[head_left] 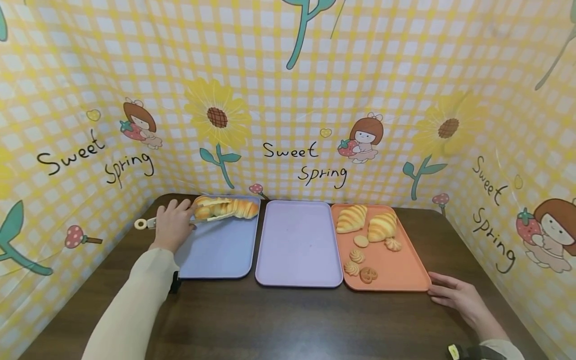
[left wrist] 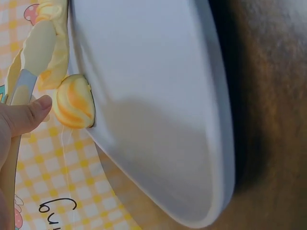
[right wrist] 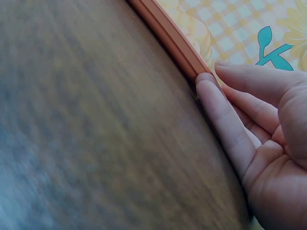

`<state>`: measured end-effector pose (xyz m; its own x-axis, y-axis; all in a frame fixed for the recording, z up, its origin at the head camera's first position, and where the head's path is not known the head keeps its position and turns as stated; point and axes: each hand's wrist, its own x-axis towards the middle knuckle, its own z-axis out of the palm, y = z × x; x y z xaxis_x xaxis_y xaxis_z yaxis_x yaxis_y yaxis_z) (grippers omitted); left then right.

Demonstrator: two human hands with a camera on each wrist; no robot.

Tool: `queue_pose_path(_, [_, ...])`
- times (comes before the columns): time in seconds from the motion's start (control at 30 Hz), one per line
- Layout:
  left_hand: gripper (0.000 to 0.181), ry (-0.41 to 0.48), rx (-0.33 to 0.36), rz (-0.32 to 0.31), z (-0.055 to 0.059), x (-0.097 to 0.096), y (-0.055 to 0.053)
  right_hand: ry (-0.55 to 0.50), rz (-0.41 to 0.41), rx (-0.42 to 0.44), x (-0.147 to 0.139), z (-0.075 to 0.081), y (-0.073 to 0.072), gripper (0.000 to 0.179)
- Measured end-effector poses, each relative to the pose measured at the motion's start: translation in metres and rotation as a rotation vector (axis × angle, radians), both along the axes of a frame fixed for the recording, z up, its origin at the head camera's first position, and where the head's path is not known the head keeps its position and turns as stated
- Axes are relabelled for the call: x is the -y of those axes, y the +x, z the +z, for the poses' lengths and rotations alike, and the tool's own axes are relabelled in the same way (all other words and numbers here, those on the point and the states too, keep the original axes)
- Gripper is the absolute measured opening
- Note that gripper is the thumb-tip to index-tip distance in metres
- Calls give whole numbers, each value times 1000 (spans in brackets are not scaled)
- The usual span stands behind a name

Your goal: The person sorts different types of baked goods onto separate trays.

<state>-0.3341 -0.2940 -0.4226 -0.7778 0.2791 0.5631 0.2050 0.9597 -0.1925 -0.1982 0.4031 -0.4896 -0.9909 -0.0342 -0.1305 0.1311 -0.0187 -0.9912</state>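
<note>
My left hand grips a pair of tongs over the far left of the blue tray. The tongs' pale arms lie along both sides of striped bread at the tray's back edge; whether they squeeze it, I cannot tell. A rounded striped bread piece sits just beyond my thumb in the left wrist view. My right hand touches the near right corner of the orange tray, its fingers fairly straight and holding nothing else.
Between the two trays lies a bare purple tray. Two croissants and several cookies rest on the orange tray. A checked cloth stands behind and beside the dark wooden table.
</note>
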Motion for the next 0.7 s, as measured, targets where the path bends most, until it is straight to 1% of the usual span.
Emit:
queue_pose_path(0.2, [64, -23, 22, -15, 4, 0, 1, -20, 13, -26, 0, 0, 1, 38])
queue_pose_path(0.33, [61, -30, 47, -5, 6, -4, 1, -22, 19, -33, 0, 1, 1, 38])
queue_pose_path(0.43, [58, -21, 64, 4, 8, -9, 3, -19, 16, -27, 0, 0, 1, 38])
queue_pose_path(0.53, [54, -3, 74, 23, 11, -17, 8, -13, 11, -21, 0, -1, 1, 37])
queue_pose_path(0.7, [44, 43, 97, 68, 18, -32, 24, -19, 20, -31, -1, -1, 0, 38])
